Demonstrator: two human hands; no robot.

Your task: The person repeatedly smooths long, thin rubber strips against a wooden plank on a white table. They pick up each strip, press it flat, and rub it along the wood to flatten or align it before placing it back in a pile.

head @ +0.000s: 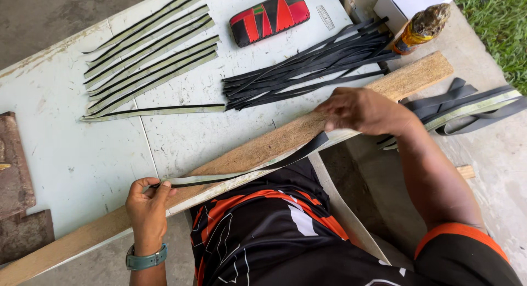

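My left hand (147, 202) pinches the near end of a long thin strip (241, 173), pale on one face and black on the other. The strip runs along a rough wooden plank (285, 137) that lies slanted over the table's front edge. My right hand (363, 110) presses and grips the strip farther along, on top of the plank. Beyond my right hand the strip joins a loose bundle of black and pale strips (466, 104) lying on the concrete.
A pale worn table (71, 148) holds a row of cut pale-and-black strips (151, 50), a pile of thin black strips (313, 63) and a red, black and green pouch (269, 17). A grimy bottle (422, 26) and white box (411, 1) stand at the far right.
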